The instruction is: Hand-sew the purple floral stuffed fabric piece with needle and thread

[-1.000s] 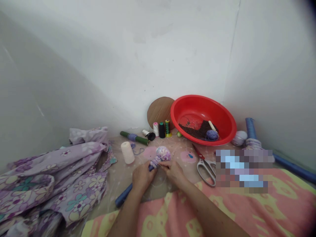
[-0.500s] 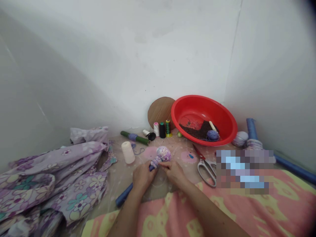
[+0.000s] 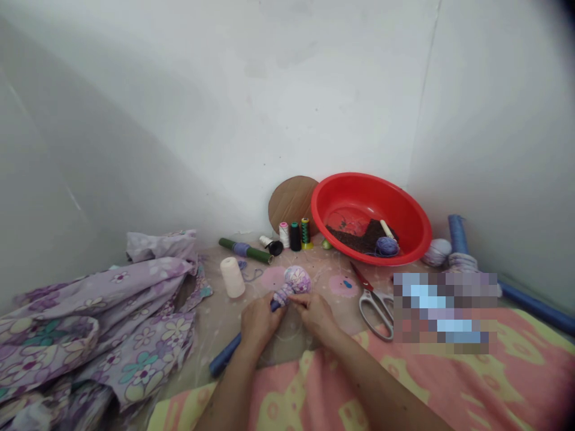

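Note:
My left hand (image 3: 258, 323) is wrapped round a dark blue stick (image 3: 224, 356), which slants up to the right across the mat. A ball of purple floral cloth (image 3: 297, 279) tops the stick, and twisted cloth (image 3: 283, 294) winds round the neck below it. At that neck, my right hand (image 3: 317, 314) is closed, its index finger and thumb pressed against the twisted cloth. What lies between those fingertips is too small to make out clearly. A white thread cone (image 3: 232, 277) stands left of the ball, beside a loose bit of purple yarn (image 3: 252, 276).
Scissors (image 3: 375, 308) lie to the right, near a red basin (image 3: 413, 221) holding a purple yarn ball (image 3: 387, 246). Several thread spools (image 3: 294, 236) stand before a cardboard disc (image 3: 287, 206). Floral fabric (image 3: 144, 335) heaps on the left; a green tube (image 3: 256, 254) lies behind the cone.

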A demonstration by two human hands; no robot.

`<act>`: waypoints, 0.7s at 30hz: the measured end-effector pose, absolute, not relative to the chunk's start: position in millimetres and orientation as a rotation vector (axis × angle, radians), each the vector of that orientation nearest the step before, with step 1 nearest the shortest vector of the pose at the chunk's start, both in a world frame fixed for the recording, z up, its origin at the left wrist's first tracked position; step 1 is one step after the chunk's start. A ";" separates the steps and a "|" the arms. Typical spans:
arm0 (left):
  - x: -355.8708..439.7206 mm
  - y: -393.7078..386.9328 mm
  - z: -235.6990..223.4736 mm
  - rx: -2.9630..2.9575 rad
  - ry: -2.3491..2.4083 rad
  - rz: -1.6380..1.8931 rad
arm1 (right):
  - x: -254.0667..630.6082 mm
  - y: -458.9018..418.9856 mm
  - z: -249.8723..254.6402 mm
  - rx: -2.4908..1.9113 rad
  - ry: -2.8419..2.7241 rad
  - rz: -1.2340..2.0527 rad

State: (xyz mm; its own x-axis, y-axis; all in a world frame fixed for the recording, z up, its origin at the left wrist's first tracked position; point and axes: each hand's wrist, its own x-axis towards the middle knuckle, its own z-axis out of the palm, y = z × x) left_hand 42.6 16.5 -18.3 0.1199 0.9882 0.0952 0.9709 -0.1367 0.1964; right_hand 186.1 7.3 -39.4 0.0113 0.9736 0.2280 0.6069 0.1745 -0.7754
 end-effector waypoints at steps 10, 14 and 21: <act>42.4 17.0 -18.8 2.315 2.009 0.309 | 181.2 5.6 -38.0 -1.546 -1.676 0.559; 41.7 17.0 -18.7 2.325 2.003 0.315 | 179.2 2.2 -35.2 -1.587 -1.685 0.524; 42.7 17.2 -18.6 2.319 2.009 0.285 | 175.8 1.3 -38.5 -1.598 -1.690 0.502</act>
State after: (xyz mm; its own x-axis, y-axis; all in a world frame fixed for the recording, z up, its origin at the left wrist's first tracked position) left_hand 42.7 17.2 -18.6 0.1338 0.9859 0.1001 0.9748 -0.1491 0.1659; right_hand 175.8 1.3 -38.5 0.0539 0.9677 0.2461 0.6766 0.1459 -0.7218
